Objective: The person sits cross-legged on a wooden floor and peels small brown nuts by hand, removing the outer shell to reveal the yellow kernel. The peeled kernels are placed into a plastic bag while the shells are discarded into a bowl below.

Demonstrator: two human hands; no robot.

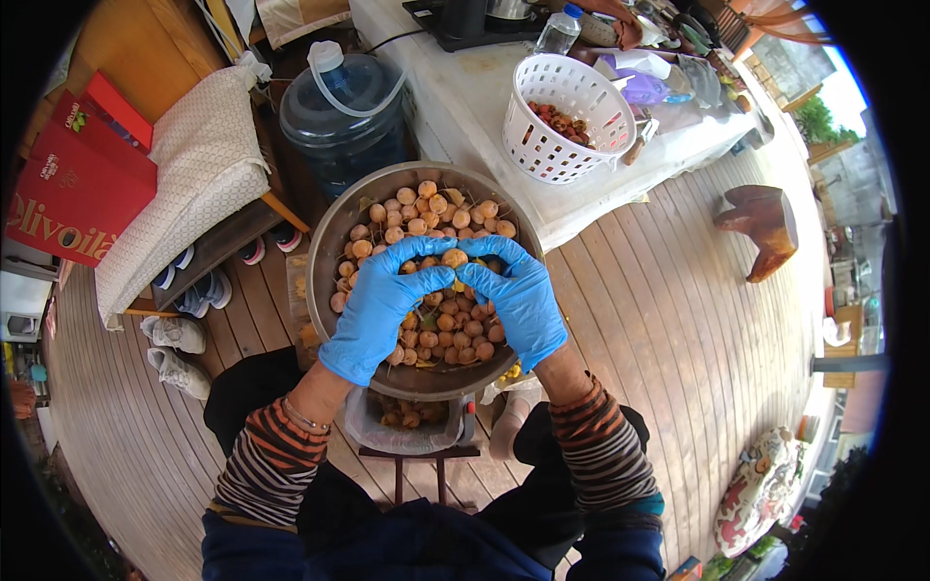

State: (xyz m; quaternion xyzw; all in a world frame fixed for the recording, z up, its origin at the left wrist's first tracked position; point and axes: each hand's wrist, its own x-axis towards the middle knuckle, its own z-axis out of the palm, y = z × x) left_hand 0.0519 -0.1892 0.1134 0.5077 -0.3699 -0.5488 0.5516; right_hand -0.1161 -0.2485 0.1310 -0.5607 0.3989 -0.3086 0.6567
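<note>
Both my hands wear blue disposable gloves and meet over a wide metal basin (317,290). A single round orange-tan fruit (455,258), apparently a ginkgo fruit, is pinched between them. My left hand (381,305) holds it from the left with thumb and fingertips. From the other side, my right hand (517,294) grips it the same way. Many similar fruits (447,330) fill the basin beneath, with thin stems and a few yellowish leaves among them. Under the basin's near rim is a plastic-lined container (356,417) holding brownish-orange scraps (412,416).
A white perforated basket (534,138) with reddish-brown pieces (559,125) stands on the covered table (465,109). Beyond the basin is a blue water jug (341,131). Shoes (178,352) and a cloth-covered rack (192,167) are at left, a wooden stool (759,225) at right.
</note>
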